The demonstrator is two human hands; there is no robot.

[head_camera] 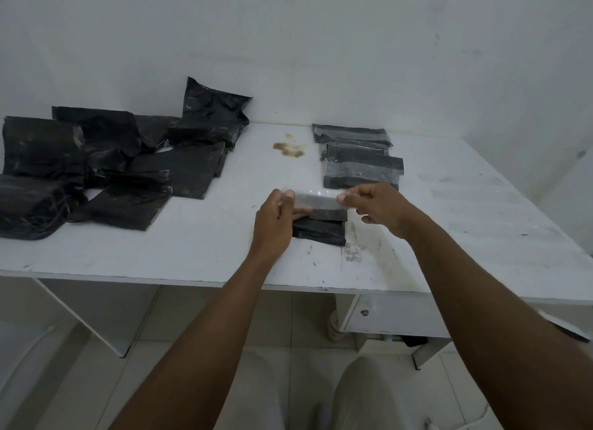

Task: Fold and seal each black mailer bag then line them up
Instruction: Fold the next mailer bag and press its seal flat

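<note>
White table (192,259) | left hand (275,218), right hand (379,207) pinch bag flap (316,200), seemingly raised

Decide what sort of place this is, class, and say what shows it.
Probably a plain packing room: a scuffed white board table against a bare white wall, a loose pile of black plastic mailer bags on its left, and a row of folded, sealed black bags on its right.

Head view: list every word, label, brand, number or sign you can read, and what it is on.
None: no readable text anywhere.
The mailer bag that the left hand and right hand pinch, the loose pile, the folded row and the table show no print; the bags' pale strips carry no lettering.
</note>
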